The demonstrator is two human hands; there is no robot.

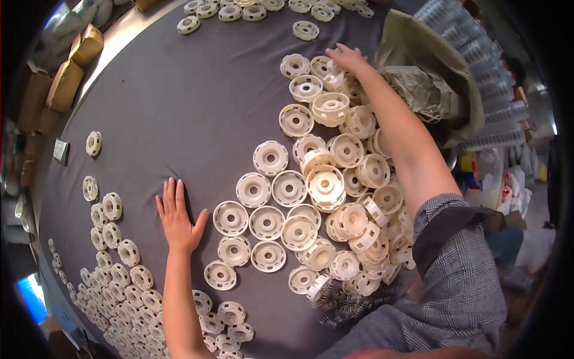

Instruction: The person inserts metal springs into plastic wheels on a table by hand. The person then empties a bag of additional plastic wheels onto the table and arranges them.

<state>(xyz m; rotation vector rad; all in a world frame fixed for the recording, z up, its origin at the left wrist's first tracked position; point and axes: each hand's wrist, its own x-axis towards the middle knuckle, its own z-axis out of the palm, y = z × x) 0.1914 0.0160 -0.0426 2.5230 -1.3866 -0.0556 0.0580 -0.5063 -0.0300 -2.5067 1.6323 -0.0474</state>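
Observation:
My left hand (pixel 180 216) lies flat on the grey cloth-covered table (pixel 173 113), fingers stretched out and holding nothing. To its right, round white plastic wheel-shaped parts (pixel 270 158) with a hole in the middle spread out in a single layer. Farther right they heap up into a pile (pixel 353 221). My right arm reaches along that pile's right side. At the pile's far end my right hand (pixel 348 58) is over a few of the parts, its visible fingers extended and apart; some of what lies under the palm is hidden.
Smaller white rings (pixel 142 277) crowd the lower left, and more white parts (pixel 254 13) lie along the far edge. Dark coiled springs (pixel 353 305) sit at the near edge. An olive sack (pixel 460 66) and stacked clear plastic pieces (pixel 496 110) stand right; cardboard boxes (pixel 66 85) left.

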